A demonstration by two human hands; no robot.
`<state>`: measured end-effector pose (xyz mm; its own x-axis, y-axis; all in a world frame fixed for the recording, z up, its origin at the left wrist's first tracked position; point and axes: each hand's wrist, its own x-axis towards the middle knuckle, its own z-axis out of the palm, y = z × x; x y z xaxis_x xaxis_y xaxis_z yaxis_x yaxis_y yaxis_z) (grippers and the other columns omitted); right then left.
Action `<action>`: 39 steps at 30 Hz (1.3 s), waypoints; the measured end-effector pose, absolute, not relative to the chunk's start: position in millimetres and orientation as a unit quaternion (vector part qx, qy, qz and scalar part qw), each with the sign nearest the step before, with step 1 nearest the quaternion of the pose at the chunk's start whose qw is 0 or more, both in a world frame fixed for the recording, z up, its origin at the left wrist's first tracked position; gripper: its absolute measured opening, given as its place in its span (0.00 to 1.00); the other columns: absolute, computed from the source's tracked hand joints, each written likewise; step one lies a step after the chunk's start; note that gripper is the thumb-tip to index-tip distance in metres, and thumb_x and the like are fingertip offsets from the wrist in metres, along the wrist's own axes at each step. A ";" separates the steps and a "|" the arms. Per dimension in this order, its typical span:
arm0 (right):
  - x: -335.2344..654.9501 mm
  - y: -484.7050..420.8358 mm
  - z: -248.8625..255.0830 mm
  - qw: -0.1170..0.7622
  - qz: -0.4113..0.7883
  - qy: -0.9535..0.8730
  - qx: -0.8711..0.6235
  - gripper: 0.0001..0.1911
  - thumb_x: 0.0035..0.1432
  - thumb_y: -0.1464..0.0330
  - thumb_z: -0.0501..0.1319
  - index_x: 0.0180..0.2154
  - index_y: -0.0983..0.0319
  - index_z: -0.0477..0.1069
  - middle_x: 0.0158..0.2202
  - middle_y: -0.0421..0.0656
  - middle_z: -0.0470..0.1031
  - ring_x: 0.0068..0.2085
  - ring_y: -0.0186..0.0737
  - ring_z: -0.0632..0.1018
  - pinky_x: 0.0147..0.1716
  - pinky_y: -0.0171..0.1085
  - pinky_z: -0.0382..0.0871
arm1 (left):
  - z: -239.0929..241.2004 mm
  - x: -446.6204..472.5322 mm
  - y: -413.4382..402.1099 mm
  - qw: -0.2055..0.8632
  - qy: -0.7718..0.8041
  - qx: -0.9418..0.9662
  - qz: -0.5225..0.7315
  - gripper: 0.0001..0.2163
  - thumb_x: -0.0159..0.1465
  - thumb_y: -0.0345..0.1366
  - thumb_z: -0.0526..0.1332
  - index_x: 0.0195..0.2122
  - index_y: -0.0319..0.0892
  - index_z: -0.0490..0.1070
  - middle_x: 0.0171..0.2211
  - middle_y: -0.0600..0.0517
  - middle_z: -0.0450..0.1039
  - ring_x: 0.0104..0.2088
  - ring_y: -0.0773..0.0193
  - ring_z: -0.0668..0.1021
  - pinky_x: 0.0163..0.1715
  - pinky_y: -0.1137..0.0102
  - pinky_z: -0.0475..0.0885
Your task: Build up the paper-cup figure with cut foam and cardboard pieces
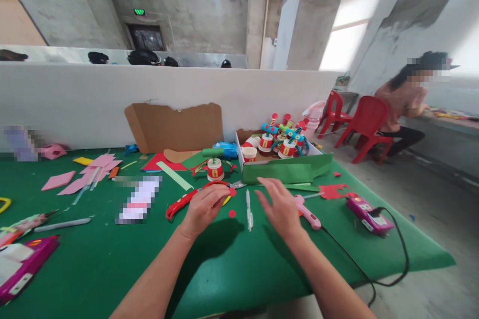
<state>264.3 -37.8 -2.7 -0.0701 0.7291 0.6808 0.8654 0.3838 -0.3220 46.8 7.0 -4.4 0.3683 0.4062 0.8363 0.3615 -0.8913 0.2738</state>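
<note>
My left hand (206,208) is closed, its thumb and fingertips pinched at a small red paper disc (232,192). Beneath and beyond that hand lie red-handled scissors (181,204), partly covered by it. Another red paper disc (232,214) lies flat on the green tabletop between my hands. A white pen (249,213) is beside it, pointing away from me. My right hand (280,208) hovers with fingers apart and nothing in them, close to a pink glue gun (310,214). Just past the scissors stands a paper-cup figure (215,170) with a green top and springy paper arms.
A box (239,148) at the back holds several finished cup figures (287,147). Green card (277,173) leans before it. A purple power strip (369,216) with a black cord is at right. Pink paper pieces (90,174) lie at left. A person sits far right.
</note>
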 end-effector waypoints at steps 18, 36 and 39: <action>360.0 -68.9 -20.6 0.169 0.110 -0.568 -0.798 0.01 0.51 0.70 0.53 0.30 0.59 0.60 0.27 0.41 0.69 0.30 0.40 0.72 0.28 0.35 0.57 | -10.6 41.6 7.9 0.035 0.255 0.814 0.521 0.07 0.64 0.26 0.56 0.36 0.42 0.73 0.35 0.50 0.78 0.37 0.68 0.79 0.39 0.75 0.74; 275.3 -50.4 21.8 0.457 0.445 -0.544 -0.546 0.27 0.45 0.51 0.64 0.40 0.63 0.67 0.27 0.38 0.69 0.23 0.31 0.65 0.23 0.34 0.61 | -15.9 38.8 11.6 -0.013 0.243 0.829 0.503 0.09 0.66 0.28 0.54 0.40 0.42 0.74 0.37 0.49 0.79 0.40 0.68 0.79 0.42 0.73 0.76; 276.0 -52.0 25.8 0.448 0.421 -0.566 -0.550 0.25 0.48 0.53 0.62 0.41 0.63 0.68 0.26 0.38 0.68 0.23 0.31 0.64 0.23 0.33 0.61 | -17.6 37.5 12.5 -0.020 0.251 0.834 0.491 0.10 0.66 0.28 0.53 0.40 0.43 0.74 0.37 0.49 0.79 0.40 0.67 0.79 0.43 0.72 0.76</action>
